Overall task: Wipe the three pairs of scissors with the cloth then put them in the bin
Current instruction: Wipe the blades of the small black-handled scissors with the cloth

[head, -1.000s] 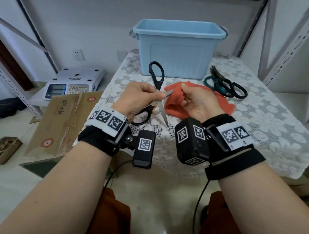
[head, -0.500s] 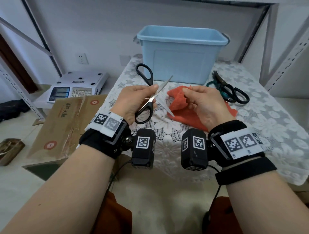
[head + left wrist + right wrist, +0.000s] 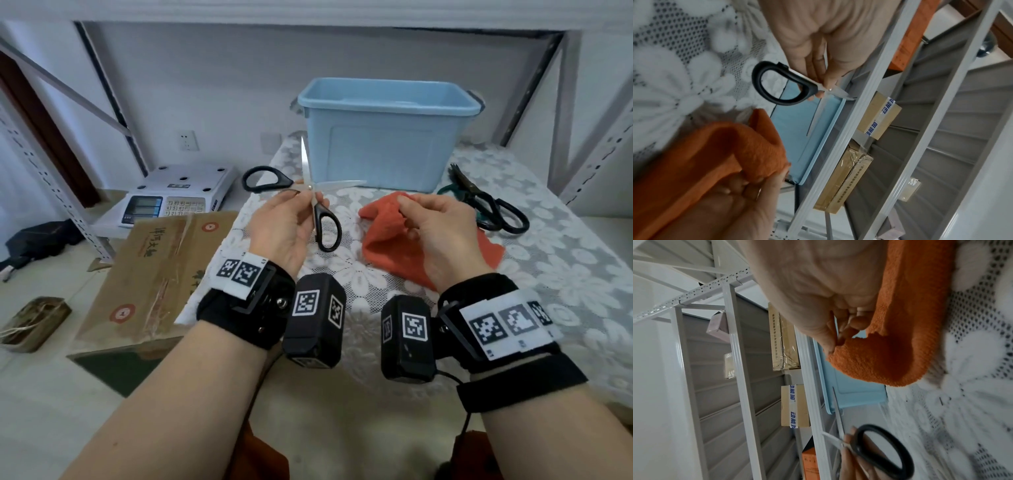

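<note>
Over a lace-covered desk (image 3: pixel 565 274), the left hand (image 3: pixel 284 229) pinches black-handled scissors (image 3: pixel 317 205) at the pivot, blades spread wide apart. The right hand (image 3: pixel 442 233) pinches an orange cloth (image 3: pixel 387 240), just beside the scissors but not touching them. Two more pairs of scissors (image 3: pixel 489 205) lie right of the cloth, near the blue bin (image 3: pixel 383 144).

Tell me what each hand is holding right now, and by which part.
Left hand pinches the open black-handled scissors at the pivot; right hand pinches a fold of the orange cloth.
</note>
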